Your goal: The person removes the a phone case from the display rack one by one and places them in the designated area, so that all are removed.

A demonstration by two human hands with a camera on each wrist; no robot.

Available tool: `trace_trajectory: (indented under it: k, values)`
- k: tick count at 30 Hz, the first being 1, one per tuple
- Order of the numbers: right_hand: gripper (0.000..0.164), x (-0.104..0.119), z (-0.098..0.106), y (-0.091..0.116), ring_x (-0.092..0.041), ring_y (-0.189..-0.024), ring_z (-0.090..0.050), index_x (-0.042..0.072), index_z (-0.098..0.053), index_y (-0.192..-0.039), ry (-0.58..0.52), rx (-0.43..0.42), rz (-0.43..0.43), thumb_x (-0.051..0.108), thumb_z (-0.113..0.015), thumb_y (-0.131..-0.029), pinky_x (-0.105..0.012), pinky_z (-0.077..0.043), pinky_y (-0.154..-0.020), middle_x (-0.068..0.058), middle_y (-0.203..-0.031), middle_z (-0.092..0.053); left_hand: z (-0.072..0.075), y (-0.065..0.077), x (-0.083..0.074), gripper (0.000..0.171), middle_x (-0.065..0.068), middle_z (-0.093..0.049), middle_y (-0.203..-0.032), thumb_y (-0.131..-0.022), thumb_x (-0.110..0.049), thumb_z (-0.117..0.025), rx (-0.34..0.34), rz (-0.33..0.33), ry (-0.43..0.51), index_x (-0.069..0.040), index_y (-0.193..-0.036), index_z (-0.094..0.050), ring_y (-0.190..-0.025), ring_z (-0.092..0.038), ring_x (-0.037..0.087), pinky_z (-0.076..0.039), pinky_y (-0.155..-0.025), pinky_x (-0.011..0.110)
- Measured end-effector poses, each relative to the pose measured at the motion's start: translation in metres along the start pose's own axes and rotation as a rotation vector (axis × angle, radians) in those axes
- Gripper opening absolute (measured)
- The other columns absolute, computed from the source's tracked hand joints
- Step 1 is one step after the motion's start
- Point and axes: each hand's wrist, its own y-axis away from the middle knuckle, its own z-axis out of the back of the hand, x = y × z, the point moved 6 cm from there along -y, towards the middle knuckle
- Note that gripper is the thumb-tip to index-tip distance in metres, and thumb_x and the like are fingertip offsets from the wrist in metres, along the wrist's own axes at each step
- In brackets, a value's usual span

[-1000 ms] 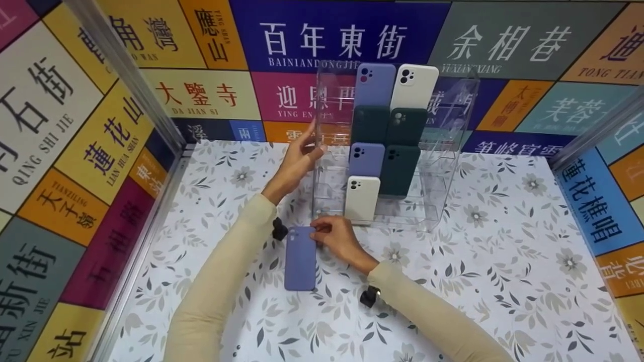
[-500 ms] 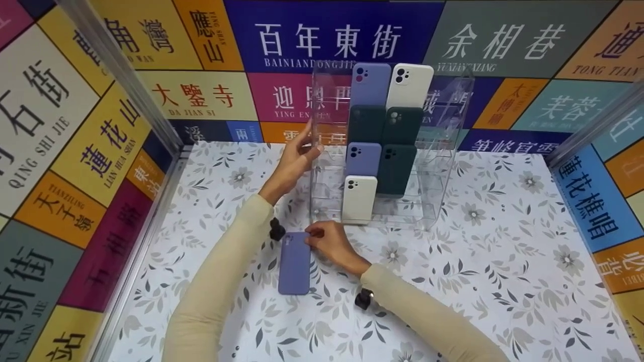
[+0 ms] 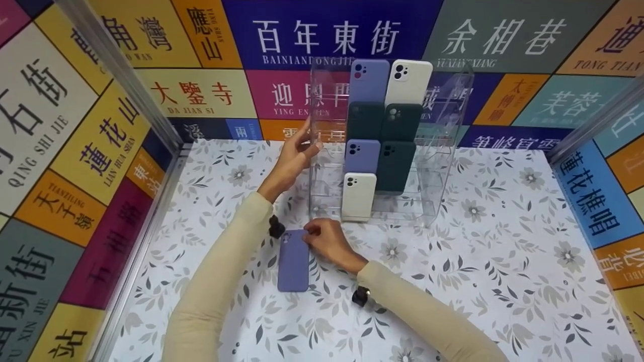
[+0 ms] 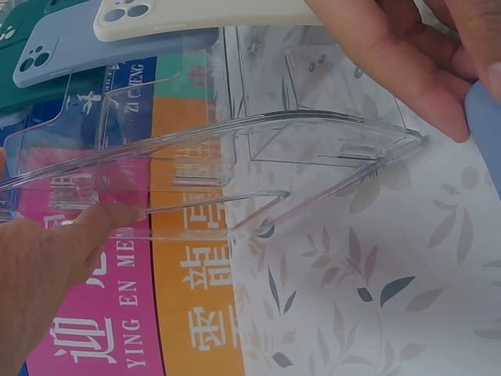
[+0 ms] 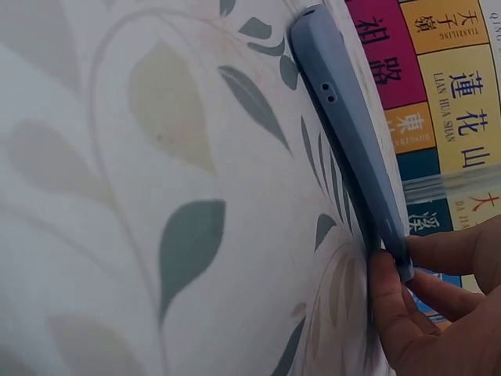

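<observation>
My right hand (image 3: 329,242) pinches the top right corner of a purple phone case (image 3: 293,264) low over the table, left of and in front of a clear acrylic display stand (image 3: 428,207). In the right wrist view, the thumb and fingers of that hand (image 5: 438,313) grip the end of the case (image 5: 344,117), seen edge-on. My left hand (image 3: 291,163) holds the stand's left side panel, thumb in front and fingers partly hidden behind. On the stand, purple, white (image 3: 358,197) and dark green (image 3: 397,168) phone cases lean in two columns on stepped tiers.
The table cover (image 3: 468,281) is white with a grey leaf print. Printed sign panels (image 3: 322,35) wall in the back and both sides, with the stand close to the rear one. A metal post (image 3: 133,80) runs down the left corner.
My right hand has drawn the purple case slightly left and nearer to me. The left hand keeps its place on the stand. The whole head view has shifted a little.
</observation>
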Motion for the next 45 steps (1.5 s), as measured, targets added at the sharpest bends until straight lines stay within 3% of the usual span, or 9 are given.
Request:
trace_trajectory:
  k: [6,12,23,30,33,45]
  values:
    - [0.015,-0.002,0.015,0.003,-0.016,-0.084,-0.071,-0.003,-0.082,-0.106,-0.013,0.0,0.003,0.001,-0.08,-0.092,-0.035,-0.06,-0.081,-0.009,-0.093,-0.079,-0.002,-0.002,-0.004,0.078,0.019,-0.058,-0.155,-0.108,-0.013,-0.066,-0.001,-0.008,-0.01,-0.025,-0.176,-0.028,-0.127,-0.063,0.032,-0.058,-0.107,0.052]
    - [0.017,-0.001,0.038,0.012,-0.025,-0.09,-0.076,-0.007,-0.08,-0.11,-0.057,0.013,0.013,0.001,-0.08,-0.095,-0.039,-0.063,-0.084,-0.013,-0.098,-0.08,-0.002,-0.002,-0.001,0.078,0.023,-0.052,-0.161,-0.109,-0.016,-0.065,0.0,0.01,-0.011,-0.023,-0.176,-0.026,-0.131,-0.061,0.034,-0.057,-0.108,0.055]
    - [0.014,-0.006,0.099,0.026,-0.028,-0.091,-0.075,-0.007,-0.081,-0.108,-0.043,-0.036,0.028,-0.002,-0.08,-0.095,-0.036,-0.062,-0.085,-0.014,-0.098,-0.08,-0.004,-0.001,0.002,0.078,0.019,-0.052,-0.162,-0.109,-0.017,-0.065,0.0,0.036,0.014,-0.026,-0.176,-0.026,-0.133,-0.061,0.033,-0.056,-0.109,0.058]
    - [0.015,-0.007,0.137,0.036,-0.03,-0.096,-0.076,-0.004,-0.081,-0.111,0.003,-0.056,0.026,0.002,-0.08,-0.097,-0.043,-0.063,-0.087,-0.012,-0.1,-0.08,-0.003,-0.001,0.001,0.078,0.022,-0.053,-0.16,-0.109,-0.011,-0.064,-0.005,0.021,0.026,-0.024,-0.176,-0.026,-0.136,-0.06,0.042,-0.056,-0.109,0.059]
    - [0.018,-0.008,0.151,0.039,-0.029,-0.097,-0.076,-0.005,-0.081,-0.114,0.026,-0.063,0.038,0.003,-0.081,-0.097,-0.044,-0.064,-0.088,-0.011,-0.103,-0.081,-0.001,0.0,0.0,0.079,0.021,-0.053,-0.161,-0.109,-0.012,-0.064,-0.004,0.028,0.019,-0.025,-0.176,-0.025,-0.136,-0.059,0.04,-0.056,-0.109,0.059]
    - [0.017,-0.012,0.197,0.05,-0.024,-0.096,-0.075,0.002,-0.083,-0.114,0.079,-0.104,0.066,0.002,-0.082,-0.097,-0.023,-0.06,-0.08,-0.011,-0.105,-0.078,-0.001,0.0,0.0,0.079,0.02,-0.053,-0.161,-0.109,-0.017,-0.066,-0.008,0.047,0.001,-0.029,-0.176,-0.027,-0.133,-0.061,0.033,-0.057,-0.108,0.058]
